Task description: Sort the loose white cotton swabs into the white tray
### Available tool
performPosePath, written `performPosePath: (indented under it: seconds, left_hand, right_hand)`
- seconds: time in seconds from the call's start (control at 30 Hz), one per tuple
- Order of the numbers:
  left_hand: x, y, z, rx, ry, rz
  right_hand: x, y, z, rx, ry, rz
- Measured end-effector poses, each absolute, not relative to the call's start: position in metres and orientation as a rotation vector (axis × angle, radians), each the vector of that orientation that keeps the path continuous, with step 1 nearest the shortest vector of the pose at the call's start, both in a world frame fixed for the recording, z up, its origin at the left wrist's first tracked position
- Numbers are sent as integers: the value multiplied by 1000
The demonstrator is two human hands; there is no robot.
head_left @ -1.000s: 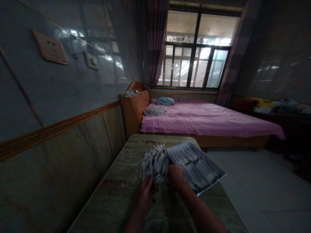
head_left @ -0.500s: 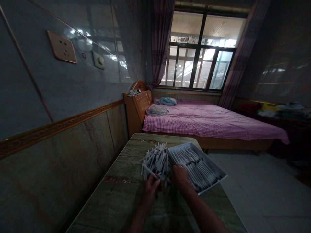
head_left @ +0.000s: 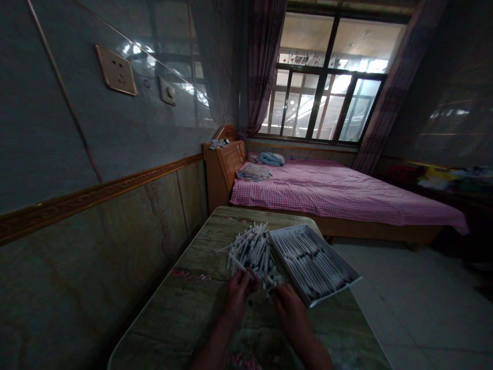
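Dimly lit, the heap of white sticks (head_left: 252, 251) lies loose and criss-crossed near the middle of the bench (head_left: 181, 313), each stick thin with a darker end. Both hands work at its near edge. The left hand (head_left: 236, 294) has its fingers curled in among the nearest sticks, one of which lies slantwise just above the fingertips. Whether the grip has closed on it I cannot tell in this light. The right hand (head_left: 289, 309) rests knuckles-up just beside it, its fingertips touching the sticks at the heap's near right corner; its grip is likewise too dark to read.

Touching the heap on the right is a shallow white box (head_left: 335, 293) holding more of the same sticks laid side by side in rows.

The step in hand looks like singling sticks out of the tangle. Lifting one cleanly would call for a fine pinch on a single shaft, since its neighbours lie across it.

Beyond the bench stand a bed (head_left: 339, 200) under a pink checked sheet, a wooden headboard (head_left: 225, 164) and a barred window (head_left: 327, 103).
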State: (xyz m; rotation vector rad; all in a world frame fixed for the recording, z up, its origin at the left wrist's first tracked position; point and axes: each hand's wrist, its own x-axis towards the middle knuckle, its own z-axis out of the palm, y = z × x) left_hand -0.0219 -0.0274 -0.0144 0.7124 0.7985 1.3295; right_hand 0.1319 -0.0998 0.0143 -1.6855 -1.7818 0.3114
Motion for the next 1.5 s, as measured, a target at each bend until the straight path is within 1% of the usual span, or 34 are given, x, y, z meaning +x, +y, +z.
performPosePath:
  seconds: [0.13,0.37,0.53,0.63,0.7,0.8,0.9,0.97,1.03,1.17,1.27,1.4,1.5]
  left_hand:
    - [-28,-31,-5,538,775,1334]
    - [-30,-32,-6,532,764,1292]
    - [-28,-31,-8,629,759,1261]
    - [-25,-30,-11,741,785,1190]
    - [-24,-30,-13,785,791,1147]
    - [-26,-29,-16,697,755,1163]
    - [-33,-26,-15,452,692,1247]
    - [-40,-23,-13,279,648,1287]
    - [-46,-20,-11,149,599,1290]
    - [-52,-18,-9,27,510,1254]
    - [-52,-19,-9,24,516,1235]
    - [-46,-20,-10,91,607,1280]
    - [-39,-22,-11,175,673,1326]
  right_hand:
    - [118,-110,14,-1693,-1791,373]
    - [114,-107,16,-1792,-1805,401]
    - [116,-106,21,-1846,-1853,350]
    - [114,-105,28,-1905,-1896,264]
    - [111,-102,32,-1888,-1891,266]
    - [108,-94,36,-1707,-1764,380]
    - [113,-85,36,-1505,-1475,568]
    - [118,-80,32,-1463,-1288,677]
    - [122,-78,23,-1481,-1243,693]
    - [114,-82,4,-1605,-1570,591]
    - [95,-88,0,-1738,-1820,499]
    - [75,-87,5,-1920,-1983,324]
    - [71,-82,1,-1925,-2002,288]
